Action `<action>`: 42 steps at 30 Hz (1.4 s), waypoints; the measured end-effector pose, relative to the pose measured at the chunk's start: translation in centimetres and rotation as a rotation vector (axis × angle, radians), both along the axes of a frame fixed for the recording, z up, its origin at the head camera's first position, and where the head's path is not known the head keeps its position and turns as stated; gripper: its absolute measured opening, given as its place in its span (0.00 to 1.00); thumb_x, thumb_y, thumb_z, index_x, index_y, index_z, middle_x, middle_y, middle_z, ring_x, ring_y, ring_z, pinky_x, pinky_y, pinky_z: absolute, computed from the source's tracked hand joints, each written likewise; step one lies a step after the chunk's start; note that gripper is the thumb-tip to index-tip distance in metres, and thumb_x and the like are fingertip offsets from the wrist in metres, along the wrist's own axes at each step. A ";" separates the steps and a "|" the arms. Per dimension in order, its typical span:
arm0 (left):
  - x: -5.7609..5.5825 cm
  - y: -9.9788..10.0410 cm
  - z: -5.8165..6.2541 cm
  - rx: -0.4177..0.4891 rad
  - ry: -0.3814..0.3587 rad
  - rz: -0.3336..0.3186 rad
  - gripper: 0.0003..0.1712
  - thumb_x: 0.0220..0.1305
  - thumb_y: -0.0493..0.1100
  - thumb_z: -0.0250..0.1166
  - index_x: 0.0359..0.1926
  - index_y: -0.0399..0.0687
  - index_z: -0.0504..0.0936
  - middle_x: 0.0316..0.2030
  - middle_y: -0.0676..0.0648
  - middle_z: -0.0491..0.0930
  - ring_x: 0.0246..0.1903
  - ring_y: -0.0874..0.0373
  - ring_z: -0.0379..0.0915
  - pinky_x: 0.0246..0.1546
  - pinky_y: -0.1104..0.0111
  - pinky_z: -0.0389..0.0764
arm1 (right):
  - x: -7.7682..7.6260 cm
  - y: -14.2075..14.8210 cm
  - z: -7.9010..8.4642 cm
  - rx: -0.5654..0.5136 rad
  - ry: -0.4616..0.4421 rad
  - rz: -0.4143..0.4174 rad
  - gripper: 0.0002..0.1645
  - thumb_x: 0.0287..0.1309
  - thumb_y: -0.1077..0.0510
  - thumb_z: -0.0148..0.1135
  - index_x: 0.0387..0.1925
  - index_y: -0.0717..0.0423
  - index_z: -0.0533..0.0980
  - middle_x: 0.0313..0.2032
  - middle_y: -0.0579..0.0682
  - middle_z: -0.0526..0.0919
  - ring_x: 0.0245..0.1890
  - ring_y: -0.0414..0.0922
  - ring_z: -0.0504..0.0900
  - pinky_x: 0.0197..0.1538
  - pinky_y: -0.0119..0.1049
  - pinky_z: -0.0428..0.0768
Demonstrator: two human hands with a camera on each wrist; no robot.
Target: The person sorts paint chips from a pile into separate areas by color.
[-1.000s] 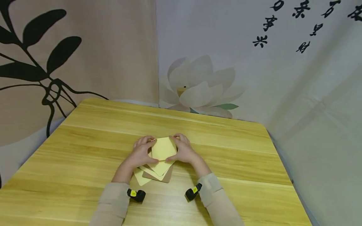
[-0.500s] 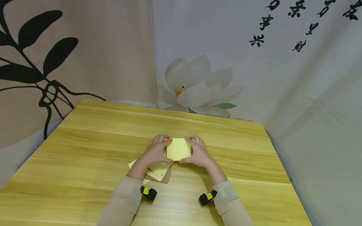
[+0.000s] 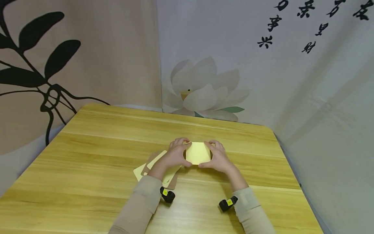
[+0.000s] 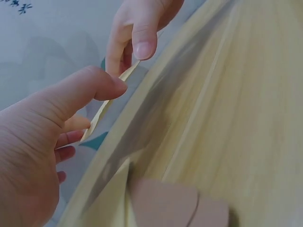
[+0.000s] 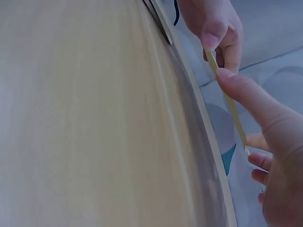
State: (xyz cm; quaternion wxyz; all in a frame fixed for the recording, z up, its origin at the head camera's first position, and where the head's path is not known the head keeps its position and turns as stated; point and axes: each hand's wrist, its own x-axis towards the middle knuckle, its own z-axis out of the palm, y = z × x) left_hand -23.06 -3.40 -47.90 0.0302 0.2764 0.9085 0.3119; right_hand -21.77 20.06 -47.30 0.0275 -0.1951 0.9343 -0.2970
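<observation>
A yellow square card [image 3: 198, 152] is held just above the wooden table [image 3: 102, 143] between both hands. My left hand [image 3: 175, 155] pinches its left edge and my right hand [image 3: 218, 158] pinches its right edge. In the left wrist view the card [image 4: 108, 100] shows edge-on between my left thumb and the other hand's fingers. The right wrist view shows the same thin card [image 5: 229, 101] held between thumb and fingers. A loose pile of yellow and brown cards [image 3: 152, 165] lies on the table under my left forearm.
The table stands in a corner. A beige hanging with black leaves [image 3: 52, 65] is behind on the left. A grey hanging with a lotus [image 3: 201, 87] and black characters is behind and to the right. Black wrist cameras [image 3: 167, 195] sit by my beige sleeves.
Both hands have carried the single yellow card to the right, off the pile. The pile stays where it was, now left of the hands.
</observation>
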 end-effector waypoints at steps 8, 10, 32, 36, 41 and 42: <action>-1.3 2.3 -0.8 -0.026 -0.020 -0.035 0.53 0.42 0.56 0.76 0.67 0.38 0.66 0.65 0.46 0.60 0.67 0.48 0.46 0.64 0.50 0.46 | -0.4 2.1 -0.4 0.021 -0.016 -0.020 0.67 0.34 0.33 0.76 0.71 0.58 0.58 0.65 0.59 0.56 0.64 0.58 0.52 0.60 0.63 0.58; -1.5 2.7 -1.1 -0.036 -0.023 -0.042 0.53 0.42 0.57 0.75 0.67 0.39 0.67 0.65 0.46 0.60 0.67 0.48 0.47 0.64 0.50 0.46 | -0.6 2.5 -0.6 0.031 -0.016 -0.024 0.67 0.33 0.33 0.77 0.71 0.58 0.58 0.65 0.59 0.56 0.64 0.58 0.53 0.60 0.63 0.58; -2.3 4.0 -2.2 -0.095 -0.051 -0.033 0.52 0.43 0.56 0.75 0.67 0.39 0.67 0.65 0.46 0.60 0.66 0.48 0.49 0.65 0.52 0.46 | -1.5 3.7 -2.1 0.071 -0.078 -0.012 0.67 0.35 0.32 0.74 0.71 0.59 0.58 0.64 0.59 0.58 0.61 0.57 0.57 0.60 0.58 0.59; -2.2 4.0 -2.3 -0.101 -0.062 -0.031 0.52 0.43 0.56 0.75 0.67 0.40 0.67 0.66 0.47 0.60 0.66 0.49 0.48 0.65 0.53 0.46 | -1.5 3.6 -2.2 0.084 -0.089 -0.012 0.67 0.36 0.31 0.74 0.71 0.60 0.57 0.65 0.59 0.57 0.61 0.56 0.56 0.61 0.58 0.59; -2.2 3.8 -2.3 -0.110 -0.066 -0.035 0.53 0.44 0.57 0.75 0.69 0.41 0.65 0.67 0.48 0.59 0.67 0.49 0.47 0.65 0.53 0.45 | -1.5 3.6 -2.2 0.086 -0.082 -0.004 0.67 0.36 0.30 0.73 0.71 0.60 0.57 0.65 0.59 0.57 0.62 0.57 0.56 0.61 0.59 0.58; -2.1 3.8 -2.3 -0.108 -0.066 -0.036 0.53 0.44 0.58 0.75 0.69 0.41 0.65 0.67 0.48 0.58 0.67 0.49 0.47 0.65 0.53 0.45 | -1.5 3.6 -2.2 0.084 -0.082 -0.003 0.67 0.36 0.30 0.73 0.72 0.59 0.56 0.65 0.59 0.57 0.62 0.57 0.55 0.61 0.59 0.57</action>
